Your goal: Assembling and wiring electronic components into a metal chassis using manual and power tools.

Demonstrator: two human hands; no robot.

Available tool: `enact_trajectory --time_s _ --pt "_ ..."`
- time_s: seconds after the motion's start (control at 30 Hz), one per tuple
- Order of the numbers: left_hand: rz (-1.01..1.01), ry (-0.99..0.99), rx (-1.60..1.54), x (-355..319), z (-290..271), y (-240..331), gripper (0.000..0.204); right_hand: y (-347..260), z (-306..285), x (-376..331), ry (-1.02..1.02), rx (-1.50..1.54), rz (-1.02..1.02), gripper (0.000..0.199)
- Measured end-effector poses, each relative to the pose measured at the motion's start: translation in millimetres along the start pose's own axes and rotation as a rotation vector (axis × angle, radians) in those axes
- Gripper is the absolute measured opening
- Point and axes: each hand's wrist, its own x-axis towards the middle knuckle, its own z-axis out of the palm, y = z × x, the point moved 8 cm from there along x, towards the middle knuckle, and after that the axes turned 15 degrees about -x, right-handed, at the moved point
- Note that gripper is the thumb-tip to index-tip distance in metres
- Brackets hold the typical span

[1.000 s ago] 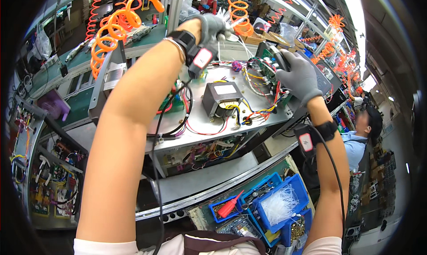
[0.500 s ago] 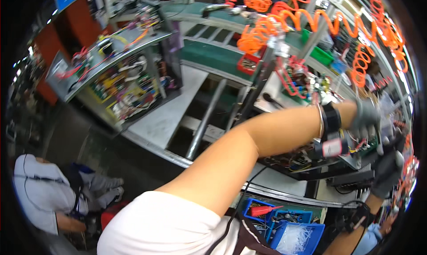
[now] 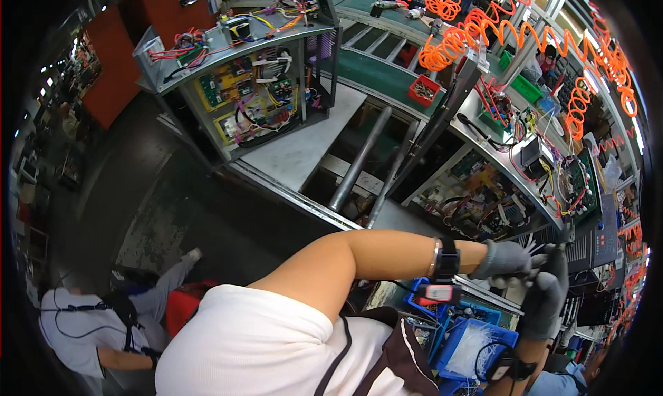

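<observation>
Gripping slim white cable ties (image 3: 532, 248) in closed fingers, the gloved left hand (image 3: 510, 259) shows in the head view close beside the gloved right hand (image 3: 545, 301), beyond the blue bin (image 3: 509, 338); the right fingers bend, but whether they pinch anything I cannot tell.
</observation>
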Motion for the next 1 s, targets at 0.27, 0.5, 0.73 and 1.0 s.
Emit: enact_trajectory --time_s 0.27,0.5,0.73,1.0 --pt "0.179 0.079 -0.45 -137.2 -89.0 3.7 0.018 56.0 57.1 -47.3 -0.173 1.03 0.219 0.047" --pt "0.713 -0.027 -0.612 -279.3 -206.9 118.1 0.034 40.6 86.3 -26.2 -0.176 1.024 0.364 0.045" --pt "0.779 0.061 -0.378 -240.0 -228.4 280.2 0.048 -11.0 21.7 89.6 -0.152 0.567 0.147 0.061" --pt "1.027 0.334 0.4 -162.6 -172.0 470.6 0.042 -53.5 -13.9 274.5 -0.026 -1.187 -0.157 0.05"
